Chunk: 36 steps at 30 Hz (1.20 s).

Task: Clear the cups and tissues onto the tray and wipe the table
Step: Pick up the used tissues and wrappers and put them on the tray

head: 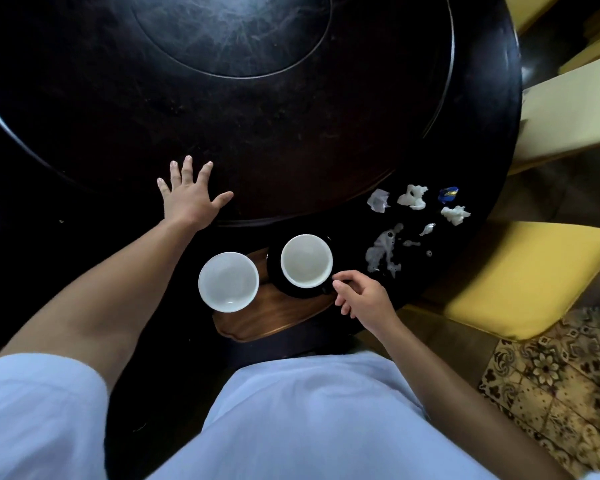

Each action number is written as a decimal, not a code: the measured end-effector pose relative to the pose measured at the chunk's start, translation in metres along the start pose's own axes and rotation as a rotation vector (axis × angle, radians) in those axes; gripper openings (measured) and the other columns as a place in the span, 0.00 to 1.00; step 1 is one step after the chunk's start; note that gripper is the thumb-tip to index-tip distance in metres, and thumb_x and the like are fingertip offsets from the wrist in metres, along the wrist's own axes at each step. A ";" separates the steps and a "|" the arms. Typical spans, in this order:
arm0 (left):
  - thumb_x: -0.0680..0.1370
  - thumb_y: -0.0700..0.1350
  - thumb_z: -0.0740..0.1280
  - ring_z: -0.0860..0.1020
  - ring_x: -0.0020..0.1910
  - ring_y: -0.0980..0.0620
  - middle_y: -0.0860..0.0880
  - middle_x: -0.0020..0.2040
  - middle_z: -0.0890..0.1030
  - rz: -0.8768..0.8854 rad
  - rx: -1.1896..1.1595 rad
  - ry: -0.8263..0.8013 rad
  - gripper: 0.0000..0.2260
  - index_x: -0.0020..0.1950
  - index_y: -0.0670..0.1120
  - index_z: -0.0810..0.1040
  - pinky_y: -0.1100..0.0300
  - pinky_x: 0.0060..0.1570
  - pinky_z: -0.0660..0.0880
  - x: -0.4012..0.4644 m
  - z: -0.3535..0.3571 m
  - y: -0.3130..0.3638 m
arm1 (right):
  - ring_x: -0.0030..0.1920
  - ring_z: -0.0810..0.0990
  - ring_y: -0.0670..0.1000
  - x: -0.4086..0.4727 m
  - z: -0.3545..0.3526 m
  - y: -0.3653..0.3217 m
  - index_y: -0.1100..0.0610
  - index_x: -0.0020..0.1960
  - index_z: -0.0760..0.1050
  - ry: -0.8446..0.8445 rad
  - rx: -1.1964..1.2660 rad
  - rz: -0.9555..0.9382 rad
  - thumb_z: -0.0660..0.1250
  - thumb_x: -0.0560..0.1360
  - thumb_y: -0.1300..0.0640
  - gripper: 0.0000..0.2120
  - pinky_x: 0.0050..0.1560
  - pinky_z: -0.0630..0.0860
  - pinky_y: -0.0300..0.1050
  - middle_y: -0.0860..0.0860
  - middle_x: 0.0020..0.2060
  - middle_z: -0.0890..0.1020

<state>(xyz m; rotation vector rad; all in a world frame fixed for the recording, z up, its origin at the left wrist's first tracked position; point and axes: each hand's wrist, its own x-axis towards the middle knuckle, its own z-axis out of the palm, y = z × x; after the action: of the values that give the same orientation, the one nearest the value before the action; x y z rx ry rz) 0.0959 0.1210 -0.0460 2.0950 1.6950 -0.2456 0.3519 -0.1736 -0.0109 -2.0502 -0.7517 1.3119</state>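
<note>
With both cups (pixel 306 260) on the tray (pixel 271 317), the right hand (pixel 361 294) pinched one cup's handle, left hand (pixel 187 199) lay spread flat on the surface (pixel 291 133); tissues (pixel 413 197) seemed next.

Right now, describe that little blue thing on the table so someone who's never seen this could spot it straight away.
Start at the dark round table and follow its edge on the person's right, toward the yellow chair cushion. A scatter of crumpled white tissues lies there above a wet spill. The blue wrapper sits at the far end of that scatter, the only coloured scrap among white ones.
</note>
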 end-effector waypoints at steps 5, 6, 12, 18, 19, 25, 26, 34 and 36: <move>0.80 0.56 0.67 0.70 0.72 0.40 0.42 0.75 0.71 0.106 -0.216 0.127 0.25 0.74 0.46 0.73 0.42 0.69 0.70 -0.008 -0.023 0.047 | 0.39 0.83 0.49 0.013 -0.073 -0.009 0.48 0.57 0.79 0.089 -0.039 -0.098 0.67 0.81 0.54 0.06 0.36 0.78 0.45 0.51 0.44 0.84; 0.80 0.55 0.68 0.72 0.70 0.41 0.43 0.73 0.72 0.179 -0.236 0.154 0.23 0.72 0.47 0.75 0.44 0.67 0.72 -0.013 -0.023 0.064 | 0.41 0.84 0.50 0.021 -0.093 -0.008 0.48 0.57 0.79 0.129 -0.050 -0.108 0.67 0.81 0.54 0.06 0.37 0.79 0.45 0.50 0.46 0.84; 0.77 0.59 0.71 0.66 0.77 0.39 0.43 0.75 0.72 0.588 -0.135 0.227 0.26 0.73 0.53 0.76 0.40 0.73 0.66 -0.037 0.009 0.180 | 0.54 0.80 0.51 0.084 -0.218 0.014 0.50 0.69 0.74 0.345 -0.270 -0.119 0.68 0.79 0.52 0.19 0.56 0.80 0.54 0.49 0.62 0.78; 0.79 0.64 0.64 0.43 0.83 0.42 0.46 0.84 0.51 0.503 0.155 0.101 0.31 0.81 0.59 0.61 0.38 0.79 0.46 -0.033 0.054 0.261 | 0.69 0.73 0.60 0.145 -0.285 0.047 0.51 0.79 0.63 0.276 -0.590 -0.074 0.66 0.81 0.47 0.29 0.63 0.75 0.55 0.53 0.76 0.67; 0.79 0.65 0.63 0.41 0.83 0.42 0.46 0.84 0.48 0.465 0.201 0.082 0.32 0.81 0.59 0.59 0.36 0.79 0.45 -0.033 0.062 0.270 | 0.69 0.72 0.60 0.151 -0.288 0.050 0.50 0.79 0.63 0.257 -0.623 -0.063 0.66 0.81 0.46 0.29 0.62 0.75 0.55 0.53 0.76 0.66; 0.79 0.65 0.63 0.37 0.81 0.37 0.43 0.84 0.41 0.424 0.432 0.068 0.32 0.81 0.59 0.58 0.33 0.77 0.43 -0.039 0.093 0.312 | 0.69 0.71 0.59 0.164 -0.286 0.063 0.45 0.76 0.68 0.220 -0.728 -0.070 0.65 0.81 0.46 0.24 0.61 0.75 0.55 0.53 0.74 0.69; 0.79 0.64 0.64 0.37 0.81 0.37 0.43 0.84 0.42 0.427 0.449 0.065 0.32 0.81 0.58 0.59 0.33 0.77 0.42 -0.039 0.095 0.317 | 0.68 0.71 0.59 0.164 -0.285 0.065 0.46 0.75 0.70 0.231 -0.747 -0.085 0.65 0.81 0.46 0.23 0.60 0.76 0.54 0.52 0.72 0.71; 0.80 0.43 0.68 0.38 0.81 0.33 0.40 0.83 0.48 0.381 0.481 0.113 0.19 0.68 0.57 0.72 0.29 0.75 0.43 -0.036 0.108 0.335 | 0.57 0.76 0.56 0.169 -0.280 0.071 0.49 0.66 0.77 0.290 -0.666 -0.113 0.68 0.79 0.52 0.15 0.47 0.75 0.48 0.53 0.58 0.74; 0.79 0.42 0.68 0.37 0.81 0.33 0.38 0.83 0.47 0.366 0.483 0.095 0.13 0.61 0.54 0.74 0.28 0.75 0.42 -0.037 0.109 0.340 | 0.53 0.77 0.57 0.171 -0.279 0.070 0.49 0.65 0.76 0.284 -0.646 -0.099 0.68 0.79 0.53 0.15 0.45 0.73 0.46 0.53 0.57 0.73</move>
<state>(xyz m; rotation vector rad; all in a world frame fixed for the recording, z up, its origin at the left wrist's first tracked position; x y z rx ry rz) 0.4291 -0.0126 -0.0541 2.7604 1.3585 -0.4844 0.6802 -0.1456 -0.0675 -2.5758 -1.2361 0.7450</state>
